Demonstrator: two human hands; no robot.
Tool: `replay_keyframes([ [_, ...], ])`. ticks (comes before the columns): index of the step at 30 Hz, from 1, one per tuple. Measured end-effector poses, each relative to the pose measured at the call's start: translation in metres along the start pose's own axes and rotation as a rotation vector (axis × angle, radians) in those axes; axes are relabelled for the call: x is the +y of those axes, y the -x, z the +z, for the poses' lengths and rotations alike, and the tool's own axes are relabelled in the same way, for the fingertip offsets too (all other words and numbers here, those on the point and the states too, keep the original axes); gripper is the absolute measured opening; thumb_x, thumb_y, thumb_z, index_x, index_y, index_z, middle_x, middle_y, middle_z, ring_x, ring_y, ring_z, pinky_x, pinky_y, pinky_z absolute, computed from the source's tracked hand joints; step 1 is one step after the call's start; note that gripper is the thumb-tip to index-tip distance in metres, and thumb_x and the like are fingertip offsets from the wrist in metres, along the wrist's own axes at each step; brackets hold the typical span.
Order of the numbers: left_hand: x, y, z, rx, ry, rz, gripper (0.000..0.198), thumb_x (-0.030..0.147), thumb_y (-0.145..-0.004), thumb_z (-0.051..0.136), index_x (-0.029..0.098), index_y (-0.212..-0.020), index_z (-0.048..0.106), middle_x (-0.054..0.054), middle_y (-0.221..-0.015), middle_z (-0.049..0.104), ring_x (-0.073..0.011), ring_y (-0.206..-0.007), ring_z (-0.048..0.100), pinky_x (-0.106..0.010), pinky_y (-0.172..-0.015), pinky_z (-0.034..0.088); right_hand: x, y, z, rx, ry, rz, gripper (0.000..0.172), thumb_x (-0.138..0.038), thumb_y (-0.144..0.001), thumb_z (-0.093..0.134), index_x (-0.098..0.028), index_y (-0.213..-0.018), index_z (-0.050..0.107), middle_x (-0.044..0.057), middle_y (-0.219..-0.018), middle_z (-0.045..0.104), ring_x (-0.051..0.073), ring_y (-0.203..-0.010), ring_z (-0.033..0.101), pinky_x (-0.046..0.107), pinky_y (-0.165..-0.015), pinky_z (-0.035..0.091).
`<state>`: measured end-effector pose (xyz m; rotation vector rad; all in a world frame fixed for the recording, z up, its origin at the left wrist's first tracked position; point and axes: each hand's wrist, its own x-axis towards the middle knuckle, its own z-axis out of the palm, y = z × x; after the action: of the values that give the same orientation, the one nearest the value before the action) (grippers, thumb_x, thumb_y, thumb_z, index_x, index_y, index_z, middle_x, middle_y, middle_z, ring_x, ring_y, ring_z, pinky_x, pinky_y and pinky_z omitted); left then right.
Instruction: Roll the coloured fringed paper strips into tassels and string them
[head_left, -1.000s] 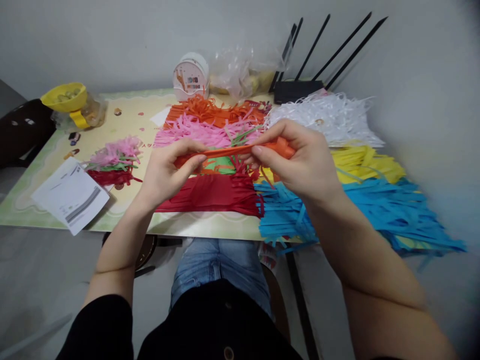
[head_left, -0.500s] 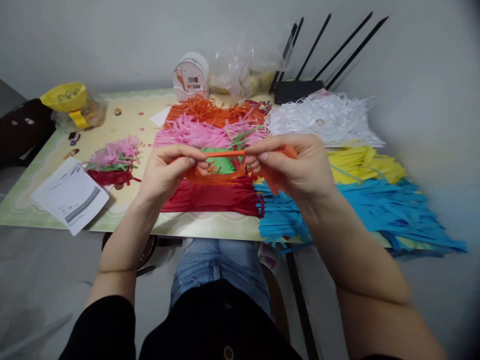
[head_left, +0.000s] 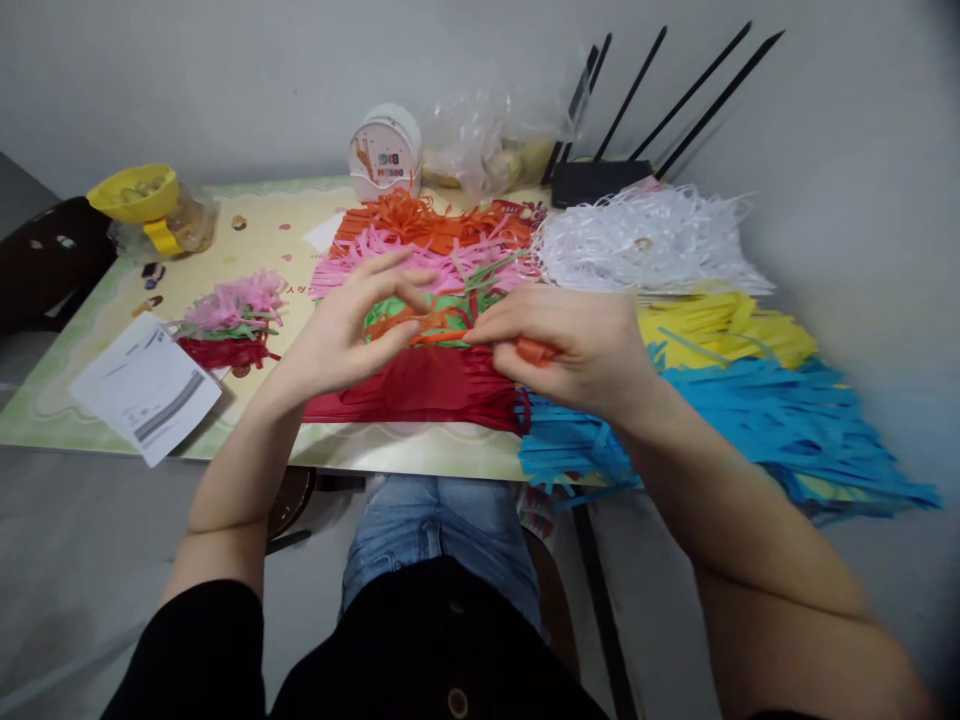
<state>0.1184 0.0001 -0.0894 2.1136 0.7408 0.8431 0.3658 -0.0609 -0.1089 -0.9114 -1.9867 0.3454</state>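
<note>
My right hand is closed around a rolled bundle of orange paper strips, with loose orange ends trailing left toward my left hand. My left hand hovers over the red fringed paper with its fingers spread, fingertips touching the orange ends. Beneath the hands lie green paper, pink strips and orange strips.
Blue fringed paper, yellow paper and white shreds fill the table's right side. A small pink-green-red bundle and a white printed sheet lie left. A yellow bowl, round tin, plastic bag and router stand behind.
The hands came down toward the table. The orange strip, stretched taut between both hands before, is now bunched in my right hand, and my left hand's fingers have spread.
</note>
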Motion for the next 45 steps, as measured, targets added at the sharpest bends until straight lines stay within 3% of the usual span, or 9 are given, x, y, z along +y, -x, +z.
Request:
replay_keyframes([
  [4, 0.005, -0.012, -0.002, -0.255, -0.131, 0.073, 0.014, 0.032, -0.089, 0.075, 0.022, -0.097, 0.080, -0.005, -0.098, 0.082, -0.0200, -0.092, 0.076, -0.031, -0.089, 0.057, -0.002, 0.002, -0.001, -0.046, 0.081, -0.158, 0.025, -0.012, -0.085, 0.064, -0.030, -0.093, 0.080, 0.001, -0.096, 0.081, 0.019, -0.090, 0.076, 0.034, -0.084, 0.061],
  [7, -0.002, -0.012, -0.001, -0.263, -0.286, 0.102, 0.014, 0.029, -0.094, 0.069, 0.021, -0.094, 0.080, -0.003, -0.088, 0.080, -0.0162, -0.079, 0.073, -0.029, -0.082, 0.056, -0.003, 0.007, -0.005, -0.085, 0.165, -0.189, 0.026, -0.013, -0.091, 0.060, -0.027, -0.099, 0.079, 0.003, -0.099, 0.081, 0.017, -0.093, 0.076, 0.033, -0.085, 0.061],
  [13, -0.029, -0.011, 0.007, 0.132, -0.574, 0.348, 0.015, 0.036, -0.099, 0.065, 0.030, -0.092, 0.076, 0.001, -0.082, 0.075, -0.0200, -0.096, 0.072, -0.057, -0.121, 0.040, 0.003, -0.007, -0.013, -0.127, 0.011, 0.140, 0.035, -0.033, -0.094, 0.062, -0.021, -0.122, 0.078, 0.007, -0.118, 0.081, 0.022, -0.104, 0.076, 0.037, -0.094, 0.060],
  [18, -0.044, -0.012, 0.008, 0.255, -0.427, 0.374, 0.015, 0.048, -0.095, 0.072, 0.035, -0.097, 0.077, 0.001, -0.088, 0.077, -0.0215, -0.098, 0.074, -0.059, -0.121, 0.042, 0.017, -0.026, 0.011, -0.284, -0.499, 0.424, 0.047, -0.062, -0.089, 0.072, -0.016, -0.082, 0.078, 0.006, -0.077, 0.077, 0.016, -0.069, 0.069, 0.030, -0.068, 0.055],
  [23, -0.049, -0.008, 0.020, 0.408, -0.417, 0.309, 0.017, 0.047, -0.091, 0.077, 0.029, -0.091, 0.078, 0.000, -0.088, 0.077, -0.0236, -0.102, 0.074, -0.061, -0.124, 0.037, 0.015, -0.020, 0.034, -0.089, -0.800, 0.514, 0.050, -0.063, -0.072, 0.089, -0.017, -0.089, 0.076, 0.000, -0.067, 0.072, 0.014, -0.065, 0.069, 0.029, -0.071, 0.057],
  [28, -0.041, -0.005, 0.048, 0.592, -0.241, 0.264, 0.020, 0.045, -0.095, 0.073, 0.026, -0.095, 0.081, -0.001, -0.096, 0.080, -0.0195, -0.098, 0.076, -0.049, -0.117, 0.048, 0.010, -0.021, 0.044, 0.085, -0.843, 0.406, 0.044, -0.058, -0.079, 0.086, -0.019, -0.095, 0.076, -0.001, -0.070, 0.071, 0.014, -0.069, 0.071, 0.032, -0.079, 0.062],
  [34, -0.032, -0.019, 0.074, 0.666, 0.236, 0.133, 0.031, 0.053, -0.090, 0.077, 0.026, -0.101, 0.083, -0.002, -0.089, 0.080, -0.0188, -0.086, 0.076, -0.034, -0.083, 0.063, 0.019, -0.030, 0.051, 0.202, -0.676, 0.287, 0.047, -0.063, -0.089, 0.073, -0.020, -0.107, 0.068, 0.000, -0.083, 0.071, 0.013, -0.077, 0.070, 0.029, -0.080, 0.061],
  [40, -0.028, -0.040, 0.086, 0.784, 0.359, 0.176, 0.019, 0.042, -0.090, 0.081, 0.024, -0.096, 0.082, 0.001, -0.093, 0.080, -0.0150, -0.088, 0.077, -0.032, -0.088, 0.063, 0.046, -0.026, 0.018, 0.215, -0.222, 0.154, 0.030, -0.047, -0.101, 0.060, -0.019, -0.102, 0.071, 0.005, -0.099, 0.075, 0.016, -0.090, 0.071, 0.032, -0.087, 0.057],
  [45, -0.025, -0.043, 0.060, 0.874, 0.561, 0.275, 0.010, 0.037, -0.086, 0.085, 0.028, -0.086, 0.079, 0.005, -0.086, 0.076, -0.0112, -0.081, 0.073, -0.031, -0.088, 0.063, 0.156, 0.015, -0.067, 0.088, 0.550, 0.766, 0.018, -0.022, -0.094, 0.063, -0.011, -0.093, 0.077, 0.016, -0.097, 0.079, 0.025, -0.097, 0.074, 0.039, -0.094, 0.053],
])
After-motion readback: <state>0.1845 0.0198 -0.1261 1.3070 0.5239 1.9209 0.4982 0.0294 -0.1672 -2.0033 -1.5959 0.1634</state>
